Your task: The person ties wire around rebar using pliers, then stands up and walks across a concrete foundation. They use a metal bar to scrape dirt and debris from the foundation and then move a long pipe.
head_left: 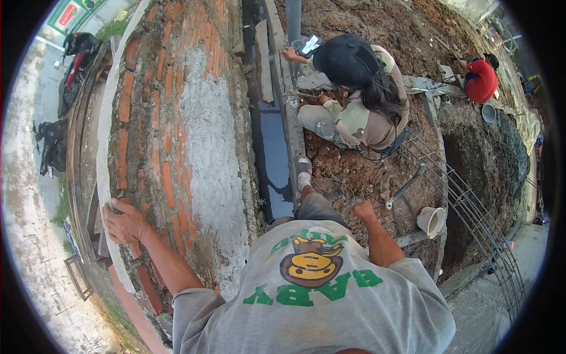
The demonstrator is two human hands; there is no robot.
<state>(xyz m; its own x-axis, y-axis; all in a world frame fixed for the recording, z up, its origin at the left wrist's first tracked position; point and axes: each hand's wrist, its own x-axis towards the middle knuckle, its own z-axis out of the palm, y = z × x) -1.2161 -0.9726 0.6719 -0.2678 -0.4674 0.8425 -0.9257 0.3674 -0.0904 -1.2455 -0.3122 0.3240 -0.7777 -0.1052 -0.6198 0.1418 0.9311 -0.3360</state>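
Observation:
My left hand (125, 223) rests on the pale top edge of a brick wall (168, 147), thumb apart and fingers reaching over the rim. Out to the other side, my right hand (363, 209) is closed in a fist above reddish soil. Whatever it may hold is too small to make out. Near it a grey pipe piece (405, 187) pokes up from the ground, and a whitish bucket (431, 222) lies tilted farther right. My foot in a sandal (303, 171) stands beside the concrete edge of a water-filled channel (274, 150).
A crouching co-worker (368, 88) in a dark cap holds a handled tool at the channel's edge. Another person in red (480, 79) bends farther off. A long rebar cage (471, 206) crosses the right side. Parked motorbikes (76, 71) stand beyond the wall. A grey pipe (293, 23) rises ahead.

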